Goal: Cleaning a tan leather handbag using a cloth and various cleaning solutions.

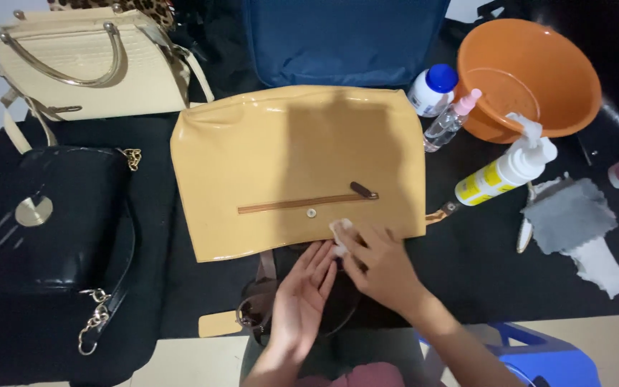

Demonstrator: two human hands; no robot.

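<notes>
head view: a tan glossy bag (pixel 295 161) lies flat on the black-draped surface (pixel 481 265), its zip and snap facing up, its lower edge just in front of the person. the right hand (pixel 380 264) is closed in a pinch on a small white wipe (pixel 339 236), which sits at the bag's lower edge beside the snap. the left hand (pixel 306 294) is open, palm up, fingers loosely spread, holding nothing, and touches the right hand at the fingertips. judgement: the bag looks light and fairly stiff, with a slick patent finish that would slide under a flat palm; the safer holds appear to be the side edges or the brown strap (pixel 263 276) showing beneath the lower edge. the wipe is soft, thin and likely to tear. room is tight on most sides: a black handbag (pixel 55 215) is near on the left, a cream handbag (pixel 91 64) and blue bag (pixel 342 36) lie beyond, and a pump bottle (pixel 503 172), small spray bottle (pixel 449 122), white bottle (pixel 431 89) and orange basin (pixel 531 75) crowd the right. a grey cloth (pixel 567 215) lies further right. the surface's near edge is close to the hands; open space remains right of the right hand.
</notes>
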